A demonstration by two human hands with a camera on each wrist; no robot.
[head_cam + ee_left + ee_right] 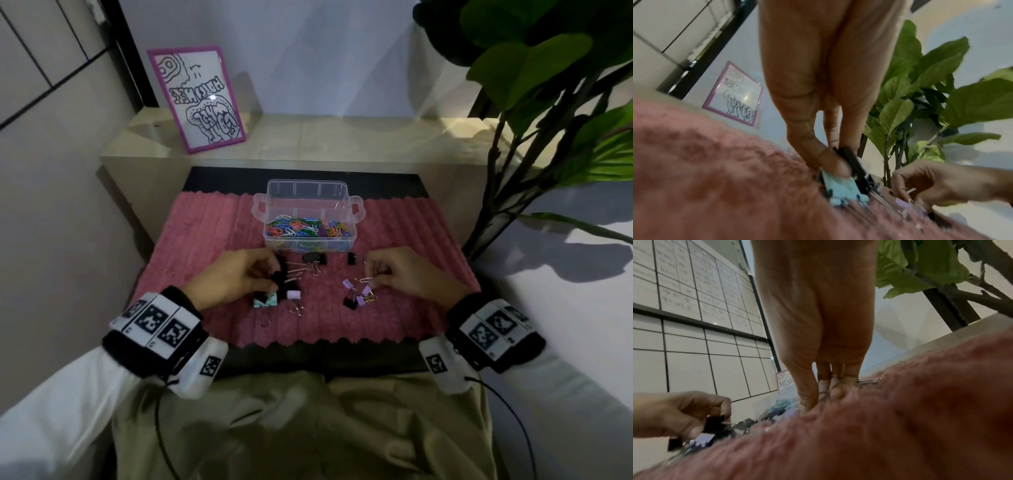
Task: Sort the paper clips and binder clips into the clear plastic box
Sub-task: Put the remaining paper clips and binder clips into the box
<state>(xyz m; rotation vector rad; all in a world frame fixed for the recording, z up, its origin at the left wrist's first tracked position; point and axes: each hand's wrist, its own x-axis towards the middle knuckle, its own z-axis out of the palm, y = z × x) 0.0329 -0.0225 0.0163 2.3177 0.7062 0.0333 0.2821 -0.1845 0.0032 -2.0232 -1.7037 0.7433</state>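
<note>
Black binder clips (284, 272) are gripped in the left hand (236, 277), low over the pink mat (191, 246), a teal clip (265, 300) touching beneath. A small clip's wire handle (368, 278) is pinched by the right hand (409, 274), beside a lilac clip cluster (358, 294). The clear plastic box (306, 214), paper clips (305, 228) already inside, lies straight ahead between both hands, long axis left-to-right; both hands are judged about equally near. More black clips (315, 258) are left loose just before the box.
</note>
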